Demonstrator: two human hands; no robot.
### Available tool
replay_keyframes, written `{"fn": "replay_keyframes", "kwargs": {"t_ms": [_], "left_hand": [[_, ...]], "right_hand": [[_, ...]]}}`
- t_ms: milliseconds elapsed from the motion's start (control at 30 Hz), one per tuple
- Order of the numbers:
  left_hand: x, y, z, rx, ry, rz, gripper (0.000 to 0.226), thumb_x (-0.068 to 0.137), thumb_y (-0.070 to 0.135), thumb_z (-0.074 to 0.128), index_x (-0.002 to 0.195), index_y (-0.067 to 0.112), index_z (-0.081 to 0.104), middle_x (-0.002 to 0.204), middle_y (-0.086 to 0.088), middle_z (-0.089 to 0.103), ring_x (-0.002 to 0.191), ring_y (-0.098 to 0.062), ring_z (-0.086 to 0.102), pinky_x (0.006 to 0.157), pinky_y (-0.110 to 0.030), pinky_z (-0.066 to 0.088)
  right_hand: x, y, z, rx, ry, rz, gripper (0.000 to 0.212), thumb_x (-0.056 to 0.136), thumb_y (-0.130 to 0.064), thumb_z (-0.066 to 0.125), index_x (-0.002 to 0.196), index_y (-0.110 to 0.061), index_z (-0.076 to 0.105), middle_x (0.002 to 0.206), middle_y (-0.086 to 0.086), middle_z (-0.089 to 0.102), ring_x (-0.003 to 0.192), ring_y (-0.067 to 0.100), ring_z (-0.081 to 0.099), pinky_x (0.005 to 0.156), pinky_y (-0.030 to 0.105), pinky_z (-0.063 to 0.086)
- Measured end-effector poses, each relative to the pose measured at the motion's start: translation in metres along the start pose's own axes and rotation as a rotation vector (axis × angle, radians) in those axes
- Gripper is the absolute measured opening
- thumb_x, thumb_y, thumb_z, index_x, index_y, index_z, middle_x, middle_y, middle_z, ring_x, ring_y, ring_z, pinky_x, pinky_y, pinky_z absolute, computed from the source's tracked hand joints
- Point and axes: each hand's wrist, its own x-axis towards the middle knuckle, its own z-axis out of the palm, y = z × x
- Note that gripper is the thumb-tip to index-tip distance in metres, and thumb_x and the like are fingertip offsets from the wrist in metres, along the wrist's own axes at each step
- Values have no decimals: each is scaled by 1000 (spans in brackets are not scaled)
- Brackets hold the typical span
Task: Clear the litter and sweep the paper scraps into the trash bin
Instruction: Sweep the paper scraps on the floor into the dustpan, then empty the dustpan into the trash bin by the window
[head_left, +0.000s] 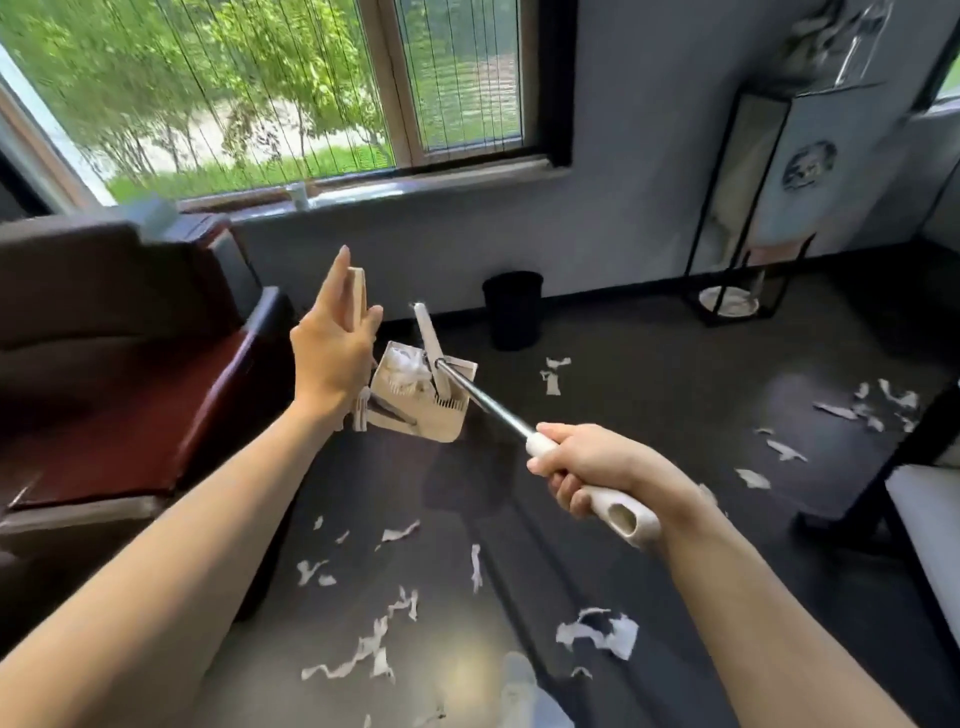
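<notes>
My left hand (332, 343) holds the upright beige handle (356, 293) of a dustpan (418, 413), gripping it between thumb and loosely extended fingers. The pan hangs tilted above the dark floor with white paper (405, 366) inside. My right hand (587, 470) is shut on the white grip of a broom; its metal pole (483, 400) runs up-left to the white broom head (430, 338), which rests in the pan. A black trash bin (511, 309) stands by the wall beyond the pan. Torn paper scraps lie on the floor below my arms (363, 644), near me (597, 631), by the bin (553, 374) and at the right (883, 405).
A dark red sofa (104, 389) fills the left side, close to the pan. A black metal stand (737, 208) sits in the far right corner. A white-topped table with a black leg (883, 467) juts in at the right. My shoe (519, 680) shows at the bottom.
</notes>
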Motion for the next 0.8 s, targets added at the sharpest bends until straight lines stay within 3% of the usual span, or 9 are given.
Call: {"fn": "replay_keyframes", "kwargs": {"t_ms": [167,267,400,433,533,633,700,767,800], "left_hand": [[161,-54,46,-15,-38,-1,67,92,14,64,149,33,34,141,10,48,116,-45,58,97,-59,47],[249,-80,77,-65,-25,-41,67,92,12,64,148,34,35,138,1,55,114,-41,60,95,-58,49],[362,-123,132,-72,-74,-13,66,92,14,64,147,36,36,135,0,58,79,-19,71,75,-44,60],[390,-136,146,-76,-94,8,66,92,14,64,147,37,36,136,0,58,77,-20,70,72,-42,60],[468,-172,188,-65,-151,44,65,93,12,62,148,35,36,135,0,59,98,-36,68,83,-51,56],[539,-196,225,-29,-211,114,60,96,15,59,149,29,36,137,-6,57,111,-34,64,94,-50,52],[575,-207,245,-13,-257,166,55,98,19,56,149,26,36,134,-10,60,112,-27,64,96,-38,52],[607,-213,265,88,-297,268,57,97,14,56,149,24,35,134,-9,59,108,-14,61,90,-16,45],[621,-216,274,124,-325,299,59,97,10,56,150,24,35,134,-9,59,109,-13,60,90,-14,42]], "right_hand": [[128,-109,-3,24,33,27,60,95,2,45,146,-27,30,41,-4,42,31,1,35,30,12,29],[193,-168,-13,13,47,38,57,95,1,45,144,-25,33,52,-1,41,33,1,35,31,12,30],[286,-227,-30,-1,87,42,61,96,0,46,147,-28,29,57,0,39,34,1,36,31,12,31],[312,-240,-34,-2,96,41,61,96,0,46,147,-28,29,57,0,38,34,1,36,31,12,30],[382,-276,-44,36,140,31,61,96,0,46,147,-29,28,62,1,38,35,0,36,31,12,30],[444,-313,-55,90,176,16,63,96,0,48,148,-29,27,61,0,39,36,1,36,31,12,31],[473,-332,-60,148,196,19,66,95,0,49,149,-30,25,60,0,39,36,1,36,31,12,31],[497,-347,-64,196,198,20,66,95,-1,49,149,-32,25,57,-1,40,37,1,37,31,12,31],[508,-353,-66,214,203,22,66,96,-1,48,148,-33,25,56,-1,39,37,1,36,31,12,30]]}}
